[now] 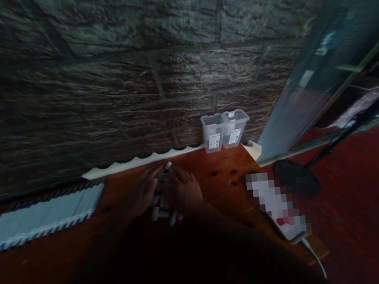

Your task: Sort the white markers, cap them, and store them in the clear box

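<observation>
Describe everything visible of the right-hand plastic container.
The container looks like clear, colourless plastic, open-topped, wider at the rim than the base. A white printed label, too small to read, sits on its front. It stands upright on the wooden table near the wall, beside its twin; nothing holds it.

Single view: worn on my head, facing forward and down across the wooden tabletop (pixel 219 170) toward the brick wall (pixel 102 88).
</observation>
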The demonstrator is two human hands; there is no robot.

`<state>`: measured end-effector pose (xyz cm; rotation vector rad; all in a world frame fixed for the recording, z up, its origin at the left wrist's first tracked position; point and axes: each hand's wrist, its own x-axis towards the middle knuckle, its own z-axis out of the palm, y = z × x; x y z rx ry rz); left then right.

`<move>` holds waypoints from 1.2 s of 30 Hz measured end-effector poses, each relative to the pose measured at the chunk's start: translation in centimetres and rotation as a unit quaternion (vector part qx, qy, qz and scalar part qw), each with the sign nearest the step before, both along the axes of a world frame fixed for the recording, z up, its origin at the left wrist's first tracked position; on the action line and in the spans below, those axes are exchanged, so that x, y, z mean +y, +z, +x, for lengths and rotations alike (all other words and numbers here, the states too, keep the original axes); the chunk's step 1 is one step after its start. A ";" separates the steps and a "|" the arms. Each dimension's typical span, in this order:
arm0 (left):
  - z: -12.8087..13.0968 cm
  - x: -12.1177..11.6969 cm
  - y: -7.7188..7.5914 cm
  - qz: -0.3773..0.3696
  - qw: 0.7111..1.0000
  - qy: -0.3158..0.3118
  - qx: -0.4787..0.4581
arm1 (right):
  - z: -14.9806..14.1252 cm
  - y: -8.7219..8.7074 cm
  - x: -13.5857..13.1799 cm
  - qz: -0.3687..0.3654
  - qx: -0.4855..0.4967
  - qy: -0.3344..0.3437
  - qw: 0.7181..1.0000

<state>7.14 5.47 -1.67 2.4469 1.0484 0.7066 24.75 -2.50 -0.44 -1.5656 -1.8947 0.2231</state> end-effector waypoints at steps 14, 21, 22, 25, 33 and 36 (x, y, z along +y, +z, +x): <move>-0.7 -1.0 1.0 0.009 0.999 -0.037 0.009 | 3.2 -0.1 -4.5 -0.011 -0.073 0.094 0.993; -1.3 -4.6 1.8 0.027 0.992 -0.066 0.104 | 3.3 -1.4 -3.9 0.010 -0.110 0.127 0.986; -1.7 -5.1 1.5 0.035 0.990 -0.065 0.117 | 3.3 -1.4 -3.5 0.015 -0.109 0.134 0.985; -2.5 -6.0 0.8 0.060 0.989 -0.044 0.130 | 3.4 -0.8 -2.3 0.036 -0.091 0.145 0.985; -1.7 -5.5 -0.4 0.082 0.992 0.009 0.094 | 2.3 1.1 4.5 0.023 -0.070 0.101 0.992; -1.5 -5.2 -1.0 0.058 0.995 0.009 0.086 | 1.6 1.7 6.2 -0.031 -0.072 0.120 0.990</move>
